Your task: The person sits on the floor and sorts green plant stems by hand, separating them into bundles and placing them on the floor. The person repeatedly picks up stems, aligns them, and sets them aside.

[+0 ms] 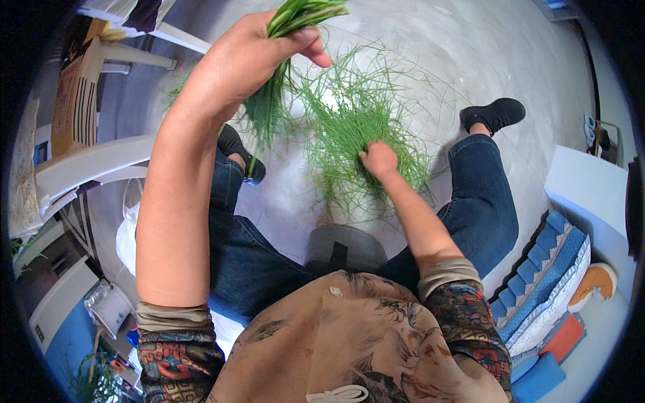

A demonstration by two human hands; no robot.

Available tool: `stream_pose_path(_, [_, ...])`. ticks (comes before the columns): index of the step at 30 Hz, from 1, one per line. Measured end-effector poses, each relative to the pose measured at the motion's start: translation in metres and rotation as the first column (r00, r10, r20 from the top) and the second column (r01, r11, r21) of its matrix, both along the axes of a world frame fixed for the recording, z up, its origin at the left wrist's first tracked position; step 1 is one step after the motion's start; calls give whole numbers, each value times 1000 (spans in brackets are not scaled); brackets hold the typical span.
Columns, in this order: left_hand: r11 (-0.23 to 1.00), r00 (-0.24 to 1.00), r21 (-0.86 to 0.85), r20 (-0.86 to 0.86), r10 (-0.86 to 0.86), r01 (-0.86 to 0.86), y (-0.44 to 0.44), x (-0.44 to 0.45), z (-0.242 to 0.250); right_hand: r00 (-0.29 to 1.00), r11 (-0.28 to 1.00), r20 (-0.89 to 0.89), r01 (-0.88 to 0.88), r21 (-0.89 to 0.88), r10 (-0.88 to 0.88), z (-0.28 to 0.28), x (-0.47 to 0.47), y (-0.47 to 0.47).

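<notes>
My left hand point(272, 53) is raised at the upper middle, closed around a bunch of long thin green stalks point(302, 15); their leafy ends hang down below the wrist. Lower and to the right, my right hand point(379, 160) reaches down into a loose, spread-out heap of thin grass-like green stalks point(347, 126) on the pale floor. Its fingertips are partly hidden among the blades, and whether they pinch any cannot be told.
My legs are spread, with a black shoe point(494, 115) on either side of the heap. A grey stool edge point(347, 247) shows under me. White furniture legs point(95, 171), a cardboard box point(78, 101) and a white plastic bag point(128, 231) stand left; a sofa with blue covers point(544, 262) is at right.
</notes>
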State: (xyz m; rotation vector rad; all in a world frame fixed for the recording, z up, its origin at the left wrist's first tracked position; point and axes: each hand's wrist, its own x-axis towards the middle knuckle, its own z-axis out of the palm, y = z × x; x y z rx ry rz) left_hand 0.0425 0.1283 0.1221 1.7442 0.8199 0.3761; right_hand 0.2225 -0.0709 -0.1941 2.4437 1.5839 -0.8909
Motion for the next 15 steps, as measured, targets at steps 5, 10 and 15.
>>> stream_pose_path(5, [977,993,-179,0,119,-117,0,-4,4,944,991,315,-125,54,102,-34,-22,-12])
stream_pose_path(10, [978,988,-140,-33,149,-152,2,-12,7,996,995,58,-65,70,61,-42,9,-4])
stream_pose_path(15, [983,985,-82,29,168,-165,2,-14,18,433,843,-831,532,-78,-350,-20,46,10])
